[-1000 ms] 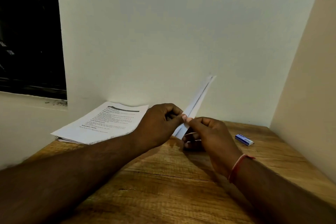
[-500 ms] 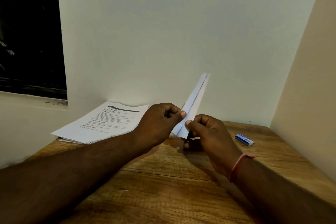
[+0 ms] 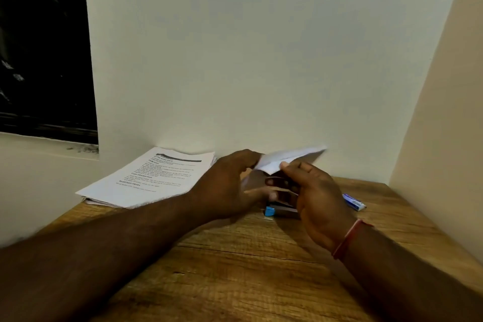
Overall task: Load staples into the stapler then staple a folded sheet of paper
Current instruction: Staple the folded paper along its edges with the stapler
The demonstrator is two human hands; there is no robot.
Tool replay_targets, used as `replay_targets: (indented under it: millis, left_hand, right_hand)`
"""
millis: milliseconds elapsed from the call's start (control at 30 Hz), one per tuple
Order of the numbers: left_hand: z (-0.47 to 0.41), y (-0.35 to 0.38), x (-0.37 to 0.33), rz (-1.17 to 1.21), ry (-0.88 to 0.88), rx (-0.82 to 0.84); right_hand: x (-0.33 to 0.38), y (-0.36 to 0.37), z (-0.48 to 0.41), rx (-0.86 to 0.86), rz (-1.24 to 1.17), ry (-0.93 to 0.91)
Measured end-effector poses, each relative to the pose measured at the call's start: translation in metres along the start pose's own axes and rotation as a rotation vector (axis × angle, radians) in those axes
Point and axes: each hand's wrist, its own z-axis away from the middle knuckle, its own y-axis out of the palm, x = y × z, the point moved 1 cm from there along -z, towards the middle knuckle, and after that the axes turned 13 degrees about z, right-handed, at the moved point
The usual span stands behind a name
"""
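The folded white sheet of paper (image 3: 290, 158) is held low over the table, its free end pointing right towards the wall. My left hand (image 3: 230, 185) grips its near left edge, fingers curled under the sheet. My right hand (image 3: 313, 191) pinches the sheet's near corner, thumb on top and fingers curled beneath. A dark stapler with a blue end (image 3: 273, 210) lies on the wooden table (image 3: 235, 269) just below my right hand's fingers; most of it is hidden, and I cannot tell whether they touch it. A small blue staple box (image 3: 354, 201) lies to the right.
A stack of printed sheets (image 3: 146, 178) lies at the table's back left, against the white wall (image 3: 261, 60). A beige side wall (image 3: 444, 138) closes the right side. A dark window (image 3: 39, 47) is at upper left.
The folded sheet has swung down from standing steeply upright to lying low and nearly flat. Both hands have shifted with it, and the stapler's blue end has come into view beneath my right hand.
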Motion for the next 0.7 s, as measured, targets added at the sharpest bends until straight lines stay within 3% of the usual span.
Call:
replay_targets:
  millis: [133, 200, 300, 367, 533, 700]
  left_hand:
    - [-0.011, -0.006, 0.008, 0.100, -0.030, -0.217]
    - [-0.015, -0.013, 0.008, 0.146, -0.110, -0.290]
    - [-0.018, -0.021, 0.008, 0.442, -0.272, -0.359]
    - [-0.018, -0.023, 0.011, 0.624, -0.347, -0.375]
    - [-0.018, -0.023, 0.018, 0.766, -0.423, -0.346]
    - [-0.015, -0.027, 0.019, 0.761, -0.454, -0.309]
  right_hand:
    - [-0.002, -0.007, -0.005, -0.040, 0.092, -0.129]
    - [-0.001, -0.012, -0.009, -0.194, 0.149, -0.181]
    - [-0.001, -0.029, -0.019, -0.457, 0.216, -0.212]
    - [0.000, -0.040, -0.025, -0.517, 0.260, -0.162]
    - [-0.005, -0.047, -0.030, -0.278, 0.187, -0.058]
    - [-0.009, -0.047, -0.034, -0.223, 0.268, -0.137]
